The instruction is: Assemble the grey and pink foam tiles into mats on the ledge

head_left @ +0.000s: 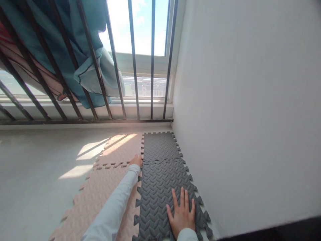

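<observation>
Right hand (181,212) lies flat, fingers (182,197) spread and holding nothing, on the gray mat (160,147); left hand (136,160), its grip unclear, touches the mat's edge at 11 o'clock, against the pink mat (120,149).

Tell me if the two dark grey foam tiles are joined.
Joined: the dark grey interlocking foam floor tiles mesh their teeth along one seam.

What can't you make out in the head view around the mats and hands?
- Left hand hides where the pale pink interlocking foam mat meets the dark grey textured foam mat.
- Right hand hides the grey mat beneath its palm.
- Bottom edge cuts off both mats' near ends and both forearms.
</observation>
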A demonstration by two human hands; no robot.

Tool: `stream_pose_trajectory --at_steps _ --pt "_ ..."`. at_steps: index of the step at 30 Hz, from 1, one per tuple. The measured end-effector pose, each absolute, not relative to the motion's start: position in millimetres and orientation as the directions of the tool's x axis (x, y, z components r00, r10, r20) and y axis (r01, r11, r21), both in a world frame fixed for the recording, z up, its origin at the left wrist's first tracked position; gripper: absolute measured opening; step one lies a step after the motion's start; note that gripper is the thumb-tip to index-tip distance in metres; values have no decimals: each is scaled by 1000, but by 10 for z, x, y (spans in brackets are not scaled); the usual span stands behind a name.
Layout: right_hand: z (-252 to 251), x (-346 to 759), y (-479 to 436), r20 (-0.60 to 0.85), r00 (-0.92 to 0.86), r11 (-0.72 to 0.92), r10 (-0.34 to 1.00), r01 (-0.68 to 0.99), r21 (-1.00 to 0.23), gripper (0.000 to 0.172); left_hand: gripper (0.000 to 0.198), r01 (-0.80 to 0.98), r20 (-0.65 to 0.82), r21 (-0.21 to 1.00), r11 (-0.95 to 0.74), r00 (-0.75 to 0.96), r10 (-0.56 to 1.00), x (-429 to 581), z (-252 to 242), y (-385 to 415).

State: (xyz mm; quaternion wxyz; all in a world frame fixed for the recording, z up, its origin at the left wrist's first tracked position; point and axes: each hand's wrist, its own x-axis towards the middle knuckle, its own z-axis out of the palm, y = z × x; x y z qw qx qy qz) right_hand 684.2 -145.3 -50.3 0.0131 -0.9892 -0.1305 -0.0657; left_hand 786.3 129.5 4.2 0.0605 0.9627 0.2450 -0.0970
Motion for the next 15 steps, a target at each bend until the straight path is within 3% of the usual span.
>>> stream_pose_trajectory --at_steps 15 --pt "-460 6830 -1459 147 951 -961 273 276 0 63 29 462 -209 75 -884 874 439 7835 67 1320"
